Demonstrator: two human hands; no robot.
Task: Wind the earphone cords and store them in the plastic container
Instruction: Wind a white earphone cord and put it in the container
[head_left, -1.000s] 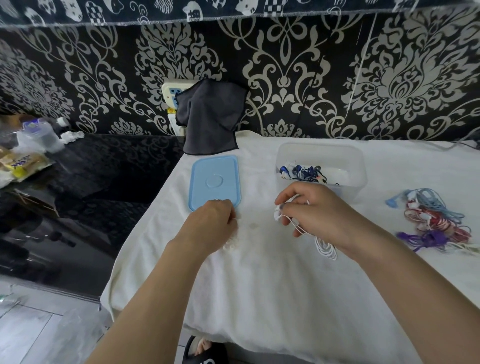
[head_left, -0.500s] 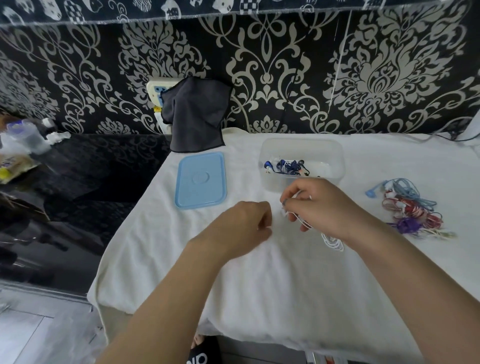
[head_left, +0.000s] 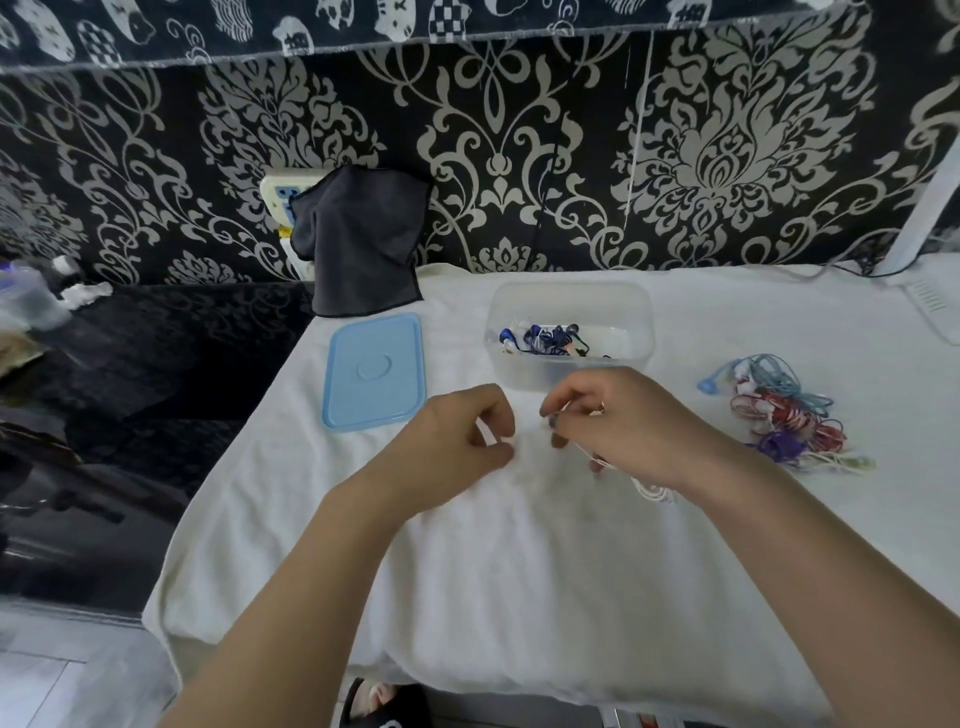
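A clear plastic container (head_left: 571, 301) stands on the white cloth with dark blue earphones (head_left: 545, 340) inside. Just in front of it, my right hand (head_left: 618, 421) pinches a white earphone cord (head_left: 652, 491), whose loops trail out under my wrist. My left hand (head_left: 457, 441) is a little to the left, fingers curled with thumb and fingertips pinched together; the white cord seems to run to it, though it is hard to see against the cloth. A tangle of light blue, red, purple and white earphones (head_left: 784, 415) lies to the right.
The container's light blue lid (head_left: 374, 371) lies flat left of it. A dark grey cloth (head_left: 361, 244) hangs at the wall behind the lid. A black surface (head_left: 130, 364) with a jar borders the table's left edge. A white device (head_left: 935, 306) sits far right.
My left hand has moved right from beside the lid to close by my right hand. My right hand has kept hold of the white cord.
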